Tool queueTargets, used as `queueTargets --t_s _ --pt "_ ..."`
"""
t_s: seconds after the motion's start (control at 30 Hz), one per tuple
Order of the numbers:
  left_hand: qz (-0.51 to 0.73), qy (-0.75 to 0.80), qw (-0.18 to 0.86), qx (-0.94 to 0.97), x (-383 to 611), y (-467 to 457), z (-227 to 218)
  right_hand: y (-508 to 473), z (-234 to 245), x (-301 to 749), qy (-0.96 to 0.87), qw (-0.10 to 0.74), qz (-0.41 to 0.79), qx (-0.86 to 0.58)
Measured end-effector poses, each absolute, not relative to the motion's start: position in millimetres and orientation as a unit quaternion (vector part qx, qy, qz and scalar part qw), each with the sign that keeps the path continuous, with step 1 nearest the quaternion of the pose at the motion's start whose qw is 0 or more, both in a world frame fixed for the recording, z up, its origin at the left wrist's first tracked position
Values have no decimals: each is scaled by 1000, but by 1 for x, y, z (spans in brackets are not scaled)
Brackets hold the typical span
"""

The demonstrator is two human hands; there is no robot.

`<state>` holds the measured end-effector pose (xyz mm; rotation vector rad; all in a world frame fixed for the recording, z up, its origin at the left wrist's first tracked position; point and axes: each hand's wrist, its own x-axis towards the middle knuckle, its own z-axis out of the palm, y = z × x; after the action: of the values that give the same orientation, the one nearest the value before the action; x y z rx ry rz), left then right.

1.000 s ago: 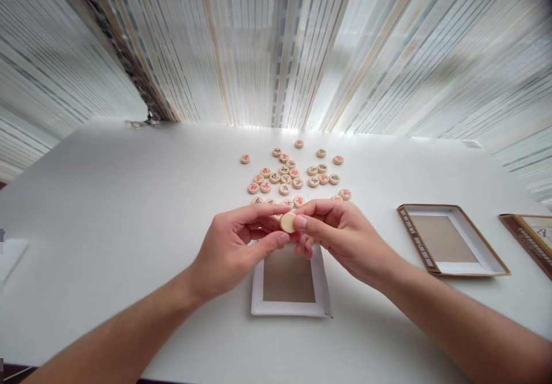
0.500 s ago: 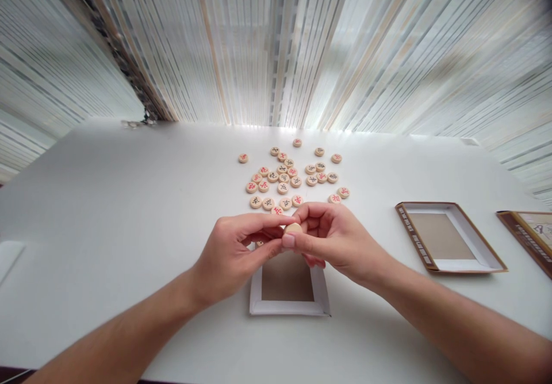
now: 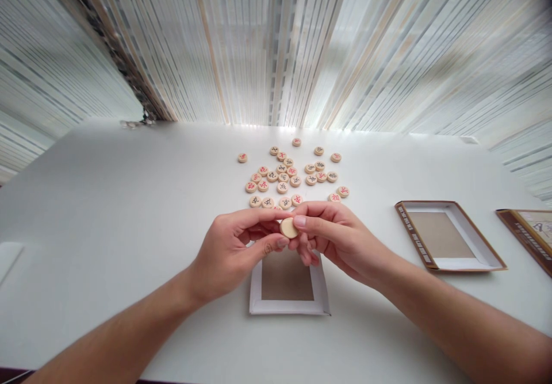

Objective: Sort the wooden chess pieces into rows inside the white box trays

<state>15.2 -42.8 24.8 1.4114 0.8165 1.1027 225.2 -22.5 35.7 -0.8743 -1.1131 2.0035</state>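
Observation:
Between the fingertips of both hands is a round wooden Chinese chess piece (image 3: 288,228), its blank pale face turned up toward me. My left hand (image 3: 241,246) pinches it from the left, and my right hand (image 3: 330,229) grips its right edge with thumb and fingers. Below the hands lies an open cardboard box tray (image 3: 287,307) with white walls and a brown bottom; its far side is hidden by my hands. Just beyond them, several chess pieces (image 3: 282,188) with red or black characters are scattered face up, some touching each other.
On the right of the white table (image 3: 107,217) lies a second open box part (image 3: 466,265) with a brown rim. A printed box or booklet (image 3: 539,231) is cut off at the right edge. Striped curtains (image 3: 250,45) hang behind the table, with a beaded chain (image 3: 146,116) at left.
The held piece has tilted so more of its blank face shows. My right thumb has slid toward its upper right edge. The scattered pieces have not moved.

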Motion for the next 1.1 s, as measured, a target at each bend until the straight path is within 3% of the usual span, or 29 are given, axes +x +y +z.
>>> queueTargets --t_s 1.1 --pt "487 360 547 578 14 -44 26 -31 43 224 -504 383 703 -325"
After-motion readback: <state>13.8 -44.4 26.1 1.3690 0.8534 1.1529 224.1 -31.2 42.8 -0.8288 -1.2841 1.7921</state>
